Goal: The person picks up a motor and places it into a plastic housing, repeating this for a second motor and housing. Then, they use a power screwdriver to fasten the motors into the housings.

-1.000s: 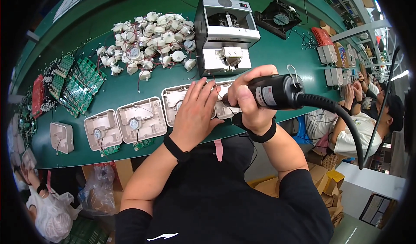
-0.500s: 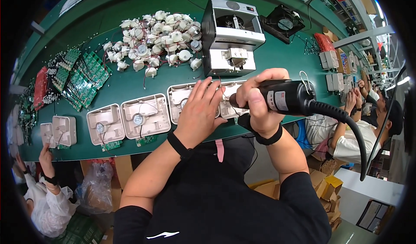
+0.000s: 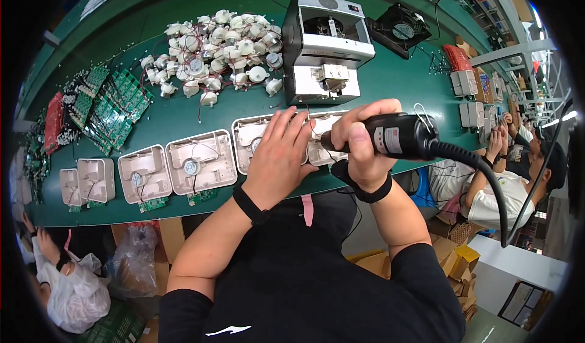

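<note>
"Head view: where's the black screwdriver (image 3: 409,137)?"
"Gripped in my right hand (image 3: 361,141), long axis sideways, nose leftward over the pale casing (image 3: 320,125) in front of the machine (image 3: 326,49)."
"Your left hand (image 3: 277,147)?"
"Open, palm down, over the neighbouring casing (image 3: 242,137), front-left of the machine."

Left forearm (image 3: 213,239) slants up and inward. Left hand (image 3: 277,149) palm down, its back showing, fingers extended and slightly fanned, thumb out to the right. Right elbow bent, right forearm (image 3: 399,218) leaning inward; right hand (image 3: 364,151) curled in a firm grip, thumb uppermost.
</note>
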Demonstrator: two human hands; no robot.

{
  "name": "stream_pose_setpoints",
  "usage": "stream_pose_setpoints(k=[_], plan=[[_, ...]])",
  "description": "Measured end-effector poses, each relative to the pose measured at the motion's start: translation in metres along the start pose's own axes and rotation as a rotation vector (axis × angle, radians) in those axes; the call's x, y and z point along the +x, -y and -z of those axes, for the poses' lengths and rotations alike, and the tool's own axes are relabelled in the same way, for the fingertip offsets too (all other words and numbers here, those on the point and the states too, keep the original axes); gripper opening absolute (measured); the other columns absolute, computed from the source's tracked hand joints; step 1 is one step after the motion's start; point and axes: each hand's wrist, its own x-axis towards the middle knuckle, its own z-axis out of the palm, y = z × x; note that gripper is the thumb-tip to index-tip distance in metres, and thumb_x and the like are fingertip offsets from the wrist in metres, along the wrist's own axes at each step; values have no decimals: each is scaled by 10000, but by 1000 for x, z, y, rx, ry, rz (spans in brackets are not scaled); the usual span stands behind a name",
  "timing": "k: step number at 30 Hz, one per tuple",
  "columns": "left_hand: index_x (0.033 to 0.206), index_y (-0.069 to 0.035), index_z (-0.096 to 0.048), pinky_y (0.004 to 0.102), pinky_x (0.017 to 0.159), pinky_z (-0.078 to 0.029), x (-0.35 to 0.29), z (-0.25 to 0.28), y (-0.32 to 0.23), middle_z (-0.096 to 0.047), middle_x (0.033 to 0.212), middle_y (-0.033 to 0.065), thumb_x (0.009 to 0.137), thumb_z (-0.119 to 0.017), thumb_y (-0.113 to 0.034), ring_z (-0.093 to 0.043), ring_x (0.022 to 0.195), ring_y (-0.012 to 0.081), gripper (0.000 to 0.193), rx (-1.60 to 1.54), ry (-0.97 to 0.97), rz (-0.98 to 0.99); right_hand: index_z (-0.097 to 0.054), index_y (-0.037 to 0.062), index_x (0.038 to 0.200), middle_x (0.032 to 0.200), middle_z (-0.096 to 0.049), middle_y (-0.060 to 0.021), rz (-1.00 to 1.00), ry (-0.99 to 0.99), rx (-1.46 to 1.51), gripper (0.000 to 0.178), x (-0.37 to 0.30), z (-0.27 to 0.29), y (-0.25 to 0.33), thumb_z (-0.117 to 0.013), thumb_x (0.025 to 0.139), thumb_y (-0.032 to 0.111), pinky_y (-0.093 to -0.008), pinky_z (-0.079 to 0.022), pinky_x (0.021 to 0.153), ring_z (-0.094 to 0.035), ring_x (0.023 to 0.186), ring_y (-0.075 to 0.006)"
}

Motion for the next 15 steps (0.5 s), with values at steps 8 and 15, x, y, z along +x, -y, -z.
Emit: stream_pose_setpoints(k=[8,15], plan=[[1354,-31,-482,470,1189,-306,2,-1,0,-471,1387,139,668,-877,-282,-408,1361,342,831,-5,6,3,-401,35,1091,711,-553,-106,-39,-37,17,243,8,-3,4,-569,916,40,-324,-487,553,-512,541,-168],[1354,-34,-482,468,1189,-305,3,1,0,-468,1384,134,671,-876,-287,-408,1358,338,828,6,9,6,-411,31,1079,713,-553,-109,-54,-107,-16,231,10,-3,2,-570,910,31,-331,-490,551,-515,543,-170]])
